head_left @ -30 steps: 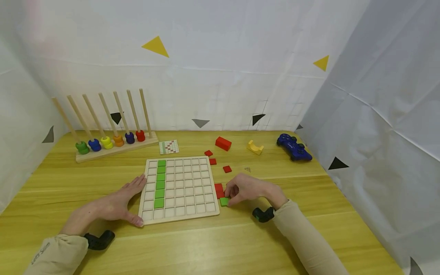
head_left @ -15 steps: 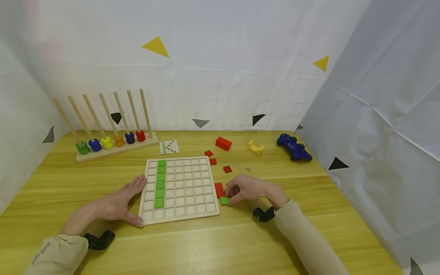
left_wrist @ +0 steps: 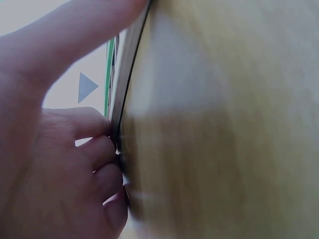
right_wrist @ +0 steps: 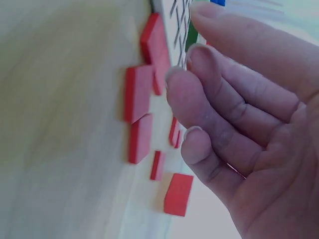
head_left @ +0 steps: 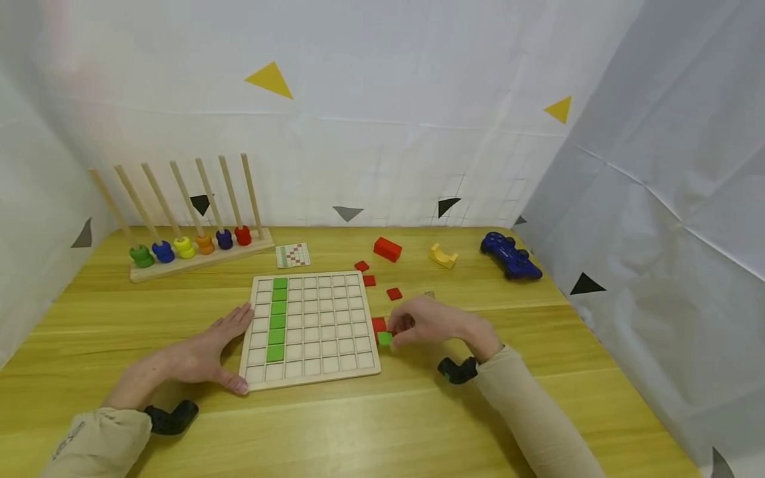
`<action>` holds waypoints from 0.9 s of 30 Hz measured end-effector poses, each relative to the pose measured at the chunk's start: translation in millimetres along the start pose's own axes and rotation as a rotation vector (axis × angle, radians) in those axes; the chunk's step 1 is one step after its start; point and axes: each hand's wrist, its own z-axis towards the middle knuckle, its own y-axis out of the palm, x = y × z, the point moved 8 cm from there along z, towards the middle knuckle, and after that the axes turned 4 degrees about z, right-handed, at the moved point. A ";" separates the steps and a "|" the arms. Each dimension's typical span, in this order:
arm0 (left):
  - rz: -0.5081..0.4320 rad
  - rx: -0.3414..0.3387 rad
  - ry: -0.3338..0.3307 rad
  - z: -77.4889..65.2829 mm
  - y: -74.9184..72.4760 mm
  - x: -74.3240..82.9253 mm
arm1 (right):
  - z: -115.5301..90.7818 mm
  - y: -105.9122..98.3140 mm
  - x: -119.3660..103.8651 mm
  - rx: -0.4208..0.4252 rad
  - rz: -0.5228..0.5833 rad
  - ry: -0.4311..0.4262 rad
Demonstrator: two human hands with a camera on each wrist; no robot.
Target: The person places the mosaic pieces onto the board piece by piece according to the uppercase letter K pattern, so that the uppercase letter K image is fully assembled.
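Note:
My right hand (head_left: 433, 322) pinches a small green square tile (head_left: 385, 338) between thumb and fingertips, just off the right edge of the wooden grid board (head_left: 319, 382). The tile overlaps the red tiles (head_left: 379, 324) beside the board; in the right wrist view its green face (right_wrist: 192, 36) shows between thumb and index finger. Along the board's left side rests my left hand (head_left: 200, 355), fingers at the upper part of the edge and thumb at the near corner. A column of green tiles (head_left: 277, 321) fills several cells of the grid's second column.
Loose red tiles (head_left: 394, 293) lie right of the board. Behind stand a red block (head_left: 387, 249), a yellow arch block (head_left: 443, 257) and a blue game controller (head_left: 510, 256). A pattern card (head_left: 293, 255) and a peg rack with coloured beads (head_left: 203, 259) are at the back left.
My right hand has lifted the green tile from the table and moved it slightly left and away from me, towards the board. The left hand stays at the board's edge.

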 end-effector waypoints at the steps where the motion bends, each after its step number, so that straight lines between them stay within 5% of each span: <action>1: 0.002 -0.001 -0.002 -0.1 -0.1 0.0 | 1.3 -1.0 -4.2 0.002 -0.006 -0.013; 19: -0.003 -0.005 -0.007 -1.1 -0.2 0.0 | 46.1 8.6 -56.1 -0.019 -0.051 -0.024; 27: 0.001 -0.008 -0.016 -0.7 0.6 -0.1 | 75.2 23.5 -84.7 -0.050 -0.160 -0.088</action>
